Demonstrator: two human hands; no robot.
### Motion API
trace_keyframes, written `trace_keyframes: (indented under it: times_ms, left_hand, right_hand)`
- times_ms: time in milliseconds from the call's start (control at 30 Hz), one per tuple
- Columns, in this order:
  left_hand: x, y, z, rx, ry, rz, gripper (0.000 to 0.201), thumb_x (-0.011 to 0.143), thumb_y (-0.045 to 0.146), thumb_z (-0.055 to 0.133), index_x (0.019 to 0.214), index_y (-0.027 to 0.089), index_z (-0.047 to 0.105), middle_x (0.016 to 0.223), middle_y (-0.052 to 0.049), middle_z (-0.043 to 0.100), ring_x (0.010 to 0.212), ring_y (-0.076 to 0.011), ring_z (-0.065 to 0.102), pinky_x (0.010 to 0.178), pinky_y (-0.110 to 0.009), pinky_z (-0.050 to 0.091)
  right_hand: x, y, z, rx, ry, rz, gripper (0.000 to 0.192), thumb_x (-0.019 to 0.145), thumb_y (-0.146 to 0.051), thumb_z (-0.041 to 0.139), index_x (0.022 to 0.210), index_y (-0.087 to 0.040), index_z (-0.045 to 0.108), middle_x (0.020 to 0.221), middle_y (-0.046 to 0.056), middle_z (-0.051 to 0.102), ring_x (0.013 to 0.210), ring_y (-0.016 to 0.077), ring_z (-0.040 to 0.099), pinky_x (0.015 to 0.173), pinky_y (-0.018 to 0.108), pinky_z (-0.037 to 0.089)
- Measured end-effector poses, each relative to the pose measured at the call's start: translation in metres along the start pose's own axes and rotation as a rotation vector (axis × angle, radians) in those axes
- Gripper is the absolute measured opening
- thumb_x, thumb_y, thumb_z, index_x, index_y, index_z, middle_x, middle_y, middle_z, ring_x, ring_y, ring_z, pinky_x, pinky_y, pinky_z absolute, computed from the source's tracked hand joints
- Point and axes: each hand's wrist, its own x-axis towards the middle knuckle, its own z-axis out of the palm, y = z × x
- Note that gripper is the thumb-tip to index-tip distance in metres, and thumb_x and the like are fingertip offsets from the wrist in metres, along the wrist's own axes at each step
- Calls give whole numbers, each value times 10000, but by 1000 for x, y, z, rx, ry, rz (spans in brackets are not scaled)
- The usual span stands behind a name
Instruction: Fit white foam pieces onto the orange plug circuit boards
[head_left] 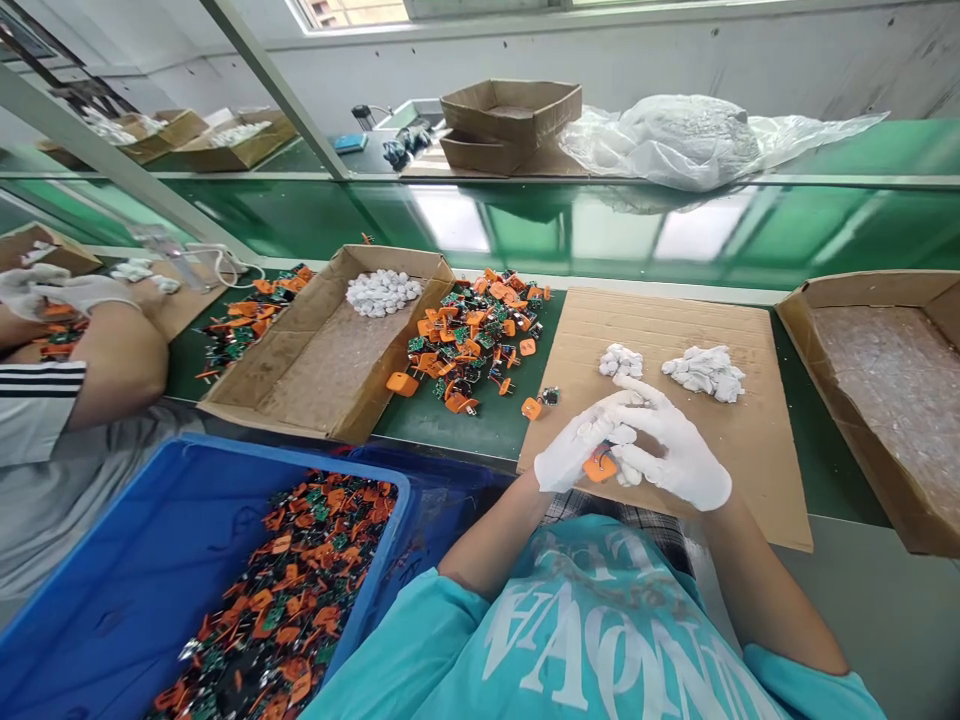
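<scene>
Left hand [571,455], gloved white, and right hand [679,450], gloved alike, meet low at centre-right of the head view, both curled narrow around one orange part [600,466] pinched between them over the near edge of the cardboard sheet [675,320]; its long axis cannot be told. Up-frame of the hands, near, two heaps of white pieces [705,372] lie on the sheet; the orange-and-green parts pile [472,335] sits upper left, nearer the left hand, a blue bin [135,560] lower left.
</scene>
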Motion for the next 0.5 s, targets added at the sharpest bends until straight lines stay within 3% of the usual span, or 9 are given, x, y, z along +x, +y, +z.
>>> trace_keyframes:
  times_ms: [100, 200, 267, 333, 433, 500]
  left_hand:
    - [5, -8, 0, -174, -76, -50, 778, 748, 757, 611, 1204, 127, 627, 627, 7, 581, 462, -124, 565, 495, -245, 458]
    - [7, -28, 2, -218, 21, 59, 687, 761, 720, 617, 1114, 131, 655, 799, -57, 673, 662, -175, 655, 644, -296, 534]
    - [5, -41, 5, -111, 95, 150, 597, 770, 644, 658, 1102, 147, 659, 957, -81, 699, 869, -211, 669, 827, -341, 538]
    - [3, -47, 8, 29, 214, 231, 589, 797, 683, 598, 1054, 158, 669, 1044, -89, 695, 991, -227, 641, 927, -359, 507]
    - [4, -40, 10, 320, 470, 313, 662, 850, 775, 412, 854, 165, 668, 906, -87, 699, 883, -204, 635, 853, -330, 506]
    - [5, -30, 10, 500, 559, 346, 698, 868, 791, 332, 696, 178, 617, 734, -69, 669, 716, -177, 604, 727, -303, 493]
  right_hand:
    - [-3, 4, 1, 0, 136, -4, 203, 881, -296, 657, 1069, -263, 725, 1081, 71, 714, 1234, 273, 578, 1056, 469, 470]
    - [-7, 7, 9, 22, 310, 71, 213, 879, -299, 667, 1083, -261, 711, 1083, 75, 710, 1191, 269, 602, 1025, 470, 495]
    - [-8, 6, 17, 13, 377, 90, 236, 873, -319, 679, 1102, -266, 699, 1133, 77, 697, 1195, 272, 604, 995, 464, 517]
    - [-8, 4, 27, -46, 419, 63, 257, 874, -304, 679, 1130, -276, 682, 1145, 68, 697, 1203, 267, 604, 1003, 463, 513]
    - [-10, 0, 34, -194, 458, -44, 360, 867, -278, 684, 1223, -287, 636, 1147, 65, 695, 1224, 274, 595, 1057, 490, 468]
    - [-11, -3, 33, -219, 425, -92, 404, 870, -312, 675, 1268, -289, 613, 1212, 79, 667, 1278, 295, 555, 1069, 515, 449]
